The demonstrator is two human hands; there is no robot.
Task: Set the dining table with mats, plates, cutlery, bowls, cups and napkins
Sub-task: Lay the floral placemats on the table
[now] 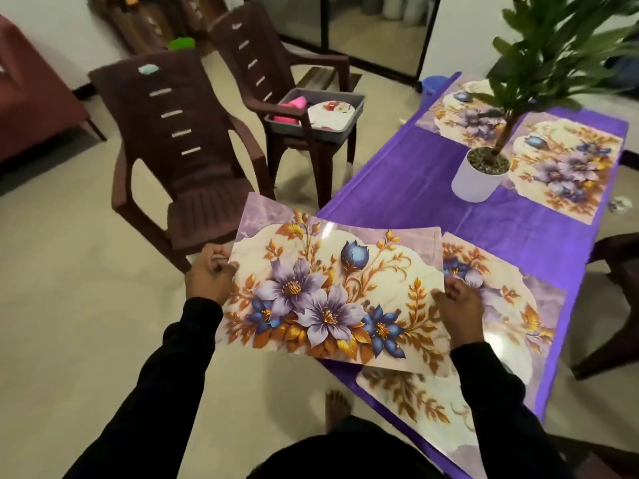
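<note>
I hold a floral mat [332,292] in the air over the near left edge of the purple table [432,188]. My left hand [211,274] pinches its left edge and my right hand [460,305] pinches its right edge. Under it a second floral mat [511,305] lies on the table's near end. Two more mats lie flat at the far end, one on the left [456,115] and one on the right [567,167]. A grey tub [349,122] on the far chair holds a white plate [332,115] and pink items [294,105].
A white pot with a green plant [480,174] stands mid-table between the far mats. Two brown plastic chairs [179,150] stand left of the table, and another chair [619,292] at its right side. My bare foot [337,409] is on the floor by the table corner.
</note>
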